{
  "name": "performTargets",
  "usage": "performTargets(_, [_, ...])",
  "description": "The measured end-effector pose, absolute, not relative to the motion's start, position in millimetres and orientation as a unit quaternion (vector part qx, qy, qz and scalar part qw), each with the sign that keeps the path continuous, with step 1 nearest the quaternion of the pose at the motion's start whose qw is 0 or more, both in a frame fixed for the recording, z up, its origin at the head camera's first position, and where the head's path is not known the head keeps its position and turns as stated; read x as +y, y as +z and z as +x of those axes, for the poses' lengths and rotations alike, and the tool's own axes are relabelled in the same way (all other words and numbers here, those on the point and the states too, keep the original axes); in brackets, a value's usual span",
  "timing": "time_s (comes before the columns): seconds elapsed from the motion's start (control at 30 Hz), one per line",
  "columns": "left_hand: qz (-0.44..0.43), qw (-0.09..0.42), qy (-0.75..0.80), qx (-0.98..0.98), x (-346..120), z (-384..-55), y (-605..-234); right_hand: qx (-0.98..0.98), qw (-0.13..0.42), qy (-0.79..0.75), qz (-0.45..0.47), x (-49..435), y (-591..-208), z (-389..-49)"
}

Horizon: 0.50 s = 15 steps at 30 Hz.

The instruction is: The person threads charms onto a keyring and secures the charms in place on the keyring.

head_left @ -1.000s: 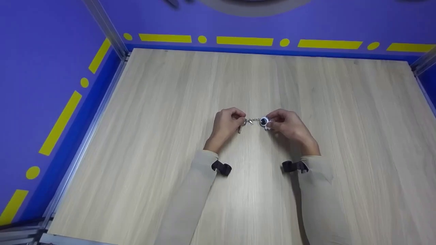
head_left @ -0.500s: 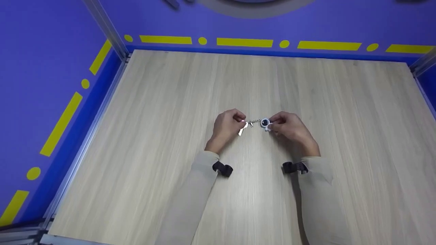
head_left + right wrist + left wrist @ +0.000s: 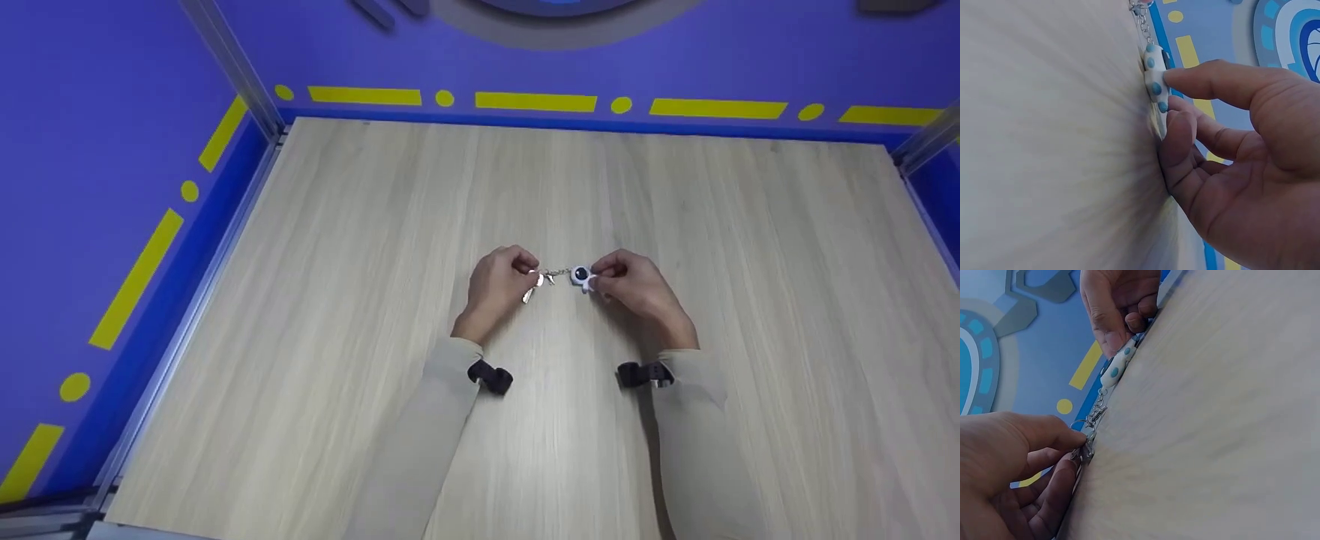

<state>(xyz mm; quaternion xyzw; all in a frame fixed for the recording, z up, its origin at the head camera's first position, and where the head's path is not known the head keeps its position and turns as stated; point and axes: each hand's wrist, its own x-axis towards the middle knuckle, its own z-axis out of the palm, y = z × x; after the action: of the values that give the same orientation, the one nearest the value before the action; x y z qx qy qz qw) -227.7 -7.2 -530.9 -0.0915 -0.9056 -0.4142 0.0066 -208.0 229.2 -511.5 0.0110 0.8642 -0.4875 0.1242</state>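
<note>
A key ring with a small white astronaut charm [image 3: 580, 275] is stretched just over the table between the two hands. My left hand [image 3: 496, 286] pinches the ring end between thumb and fingers, and a silver key [image 3: 529, 291] hangs beside the thumb. In the left wrist view the metal ring and key [image 3: 1089, 451] are partly hidden by the fingertips. A short silver chain [image 3: 561, 272] with a small clasp [image 3: 550, 279] links that end to the charm. My right hand [image 3: 639, 285] pinches the charm's lower end; blue spots on its side show in the right wrist view.
The pale wood-grain table [image 3: 360, 300] extends all around the hands. Blue walls [image 3: 135, 150] with yellow dashes and dots stand along its back and left edges. Each wrist wears a black strap with a camera, such as the left strap [image 3: 489, 376].
Both hands keep their hold at nearly the same place. More of the key shows beside the left thumb than a second ago. The head view has tilted up slightly.
</note>
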Motion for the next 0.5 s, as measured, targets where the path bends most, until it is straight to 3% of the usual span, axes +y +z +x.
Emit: performTargets(0.5, [-0.073,0.026,-0.422,-0.903,1.2,-219.6,-529.4,0.853,0.097,-0.512,0.012,230.4,-517.6,-203.5])
